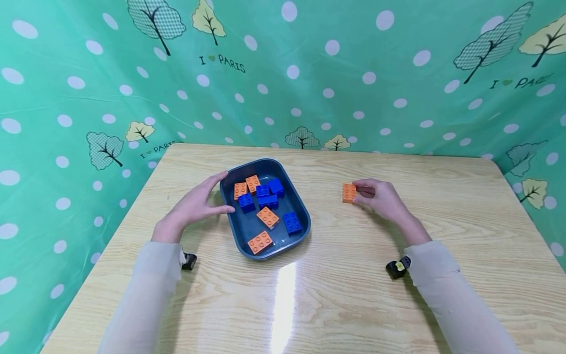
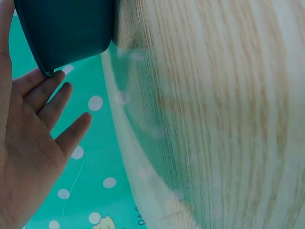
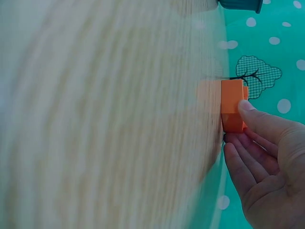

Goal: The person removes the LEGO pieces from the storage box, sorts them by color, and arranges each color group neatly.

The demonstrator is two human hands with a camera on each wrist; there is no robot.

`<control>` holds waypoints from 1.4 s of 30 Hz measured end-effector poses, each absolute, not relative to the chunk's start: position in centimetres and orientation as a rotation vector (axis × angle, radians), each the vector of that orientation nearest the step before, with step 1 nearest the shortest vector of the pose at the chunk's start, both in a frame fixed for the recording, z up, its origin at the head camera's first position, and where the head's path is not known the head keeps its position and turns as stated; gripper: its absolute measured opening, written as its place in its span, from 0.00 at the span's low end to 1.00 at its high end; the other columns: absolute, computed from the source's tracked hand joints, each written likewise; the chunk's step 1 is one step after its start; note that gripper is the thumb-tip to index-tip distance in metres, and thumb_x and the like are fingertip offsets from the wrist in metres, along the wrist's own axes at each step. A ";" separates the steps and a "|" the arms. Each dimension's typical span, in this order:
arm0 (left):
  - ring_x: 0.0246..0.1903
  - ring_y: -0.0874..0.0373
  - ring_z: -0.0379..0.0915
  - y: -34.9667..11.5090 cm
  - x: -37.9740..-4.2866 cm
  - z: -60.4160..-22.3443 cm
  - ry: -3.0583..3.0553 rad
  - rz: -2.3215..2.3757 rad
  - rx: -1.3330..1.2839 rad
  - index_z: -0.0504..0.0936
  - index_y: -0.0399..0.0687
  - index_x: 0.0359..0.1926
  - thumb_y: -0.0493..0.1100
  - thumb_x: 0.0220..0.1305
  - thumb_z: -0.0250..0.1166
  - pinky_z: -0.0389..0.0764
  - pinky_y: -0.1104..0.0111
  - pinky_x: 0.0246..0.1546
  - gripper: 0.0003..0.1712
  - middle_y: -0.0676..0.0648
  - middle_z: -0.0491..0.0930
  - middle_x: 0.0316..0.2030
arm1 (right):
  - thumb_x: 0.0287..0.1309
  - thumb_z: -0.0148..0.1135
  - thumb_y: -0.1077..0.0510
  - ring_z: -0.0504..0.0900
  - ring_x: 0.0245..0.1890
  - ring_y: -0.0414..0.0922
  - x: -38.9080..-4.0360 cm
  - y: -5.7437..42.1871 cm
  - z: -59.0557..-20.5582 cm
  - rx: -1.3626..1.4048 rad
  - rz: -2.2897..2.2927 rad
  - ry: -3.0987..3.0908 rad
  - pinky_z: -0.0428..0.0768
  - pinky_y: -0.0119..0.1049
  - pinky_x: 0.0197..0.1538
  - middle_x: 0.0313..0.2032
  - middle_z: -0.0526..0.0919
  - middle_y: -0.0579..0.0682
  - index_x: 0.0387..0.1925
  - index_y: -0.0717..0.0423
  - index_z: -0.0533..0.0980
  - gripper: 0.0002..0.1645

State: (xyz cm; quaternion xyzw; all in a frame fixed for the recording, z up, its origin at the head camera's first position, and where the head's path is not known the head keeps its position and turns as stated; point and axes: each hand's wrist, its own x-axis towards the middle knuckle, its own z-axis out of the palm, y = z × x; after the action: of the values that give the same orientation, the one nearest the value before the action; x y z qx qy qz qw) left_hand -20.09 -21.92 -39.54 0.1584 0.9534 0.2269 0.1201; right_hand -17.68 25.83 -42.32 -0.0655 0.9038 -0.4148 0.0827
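Note:
A dark blue plastic bin (image 1: 293,245) stands left of centre on the wooden table, holding several orange bricks (image 1: 260,242) and several blue bricks (image 1: 292,222). My left hand (image 1: 199,204) rests at the bin's left rim with fingers and thumb spread; in the left wrist view its fingertips (image 2: 58,76) touch the rim from outside. Right of the bin, an orange toy brick (image 1: 349,193) with studs on top sits on the table. My right hand (image 1: 381,199) pinches its right end; in the right wrist view the thumb (image 3: 248,107) lies on the brick and the other fingers are partly hidden.
The wooden table (image 1: 336,300) reaches back to a green polka-dot cloth (image 1: 265,64) hung behind and at the sides. A black wrist camera (image 1: 188,261) shows by the left cuff, another black wrist camera (image 1: 397,268) by the right.

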 end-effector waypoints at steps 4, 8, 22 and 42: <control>0.77 0.35 0.46 -21.9 -20.1 -39.5 2.789 0.659 0.463 0.44 0.56 0.80 0.65 0.56 0.71 0.56 0.37 0.73 0.62 0.39 0.48 0.79 | 0.64 0.65 0.62 0.77 0.63 0.61 -17.7 25.8 -42.1 -0.209 -1.221 2.709 0.79 0.48 0.63 0.64 0.74 0.67 0.66 0.66 0.70 0.31; 0.77 0.35 0.46 -21.9 -20.0 -39.5 2.796 0.670 0.462 0.45 0.56 0.80 0.64 0.56 0.72 0.56 0.37 0.73 0.62 0.39 0.49 0.79 | 0.63 0.66 0.61 0.77 0.62 0.61 -17.7 25.8 -42.0 -0.216 -1.200 2.719 0.79 0.48 0.62 0.64 0.74 0.67 0.66 0.66 0.71 0.31; 0.77 0.35 0.46 -21.8 -19.9 -39.5 2.789 0.685 0.454 0.45 0.57 0.80 0.65 0.56 0.72 0.56 0.37 0.73 0.61 0.39 0.49 0.79 | 0.62 0.67 0.59 0.75 0.65 0.60 -17.4 26.0 -41.8 -0.199 -1.225 2.713 0.76 0.48 0.66 0.66 0.73 0.65 0.67 0.65 0.68 0.35; 0.76 0.35 0.46 -21.8 -19.8 -39.3 2.787 0.681 0.461 0.46 0.56 0.80 0.64 0.56 0.71 0.55 0.37 0.73 0.61 0.39 0.49 0.79 | 0.64 0.65 0.60 0.74 0.67 0.59 -17.2 25.8 -40.7 -0.224 -1.298 2.725 0.76 0.46 0.66 0.66 0.73 0.63 0.67 0.65 0.69 0.32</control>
State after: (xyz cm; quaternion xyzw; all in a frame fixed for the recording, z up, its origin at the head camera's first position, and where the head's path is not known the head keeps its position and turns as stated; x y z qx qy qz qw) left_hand -19.82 -21.79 -39.35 0.1577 0.9525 0.2326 0.1177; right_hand -17.21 25.80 -40.73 -0.0737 0.8989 -0.4281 0.0574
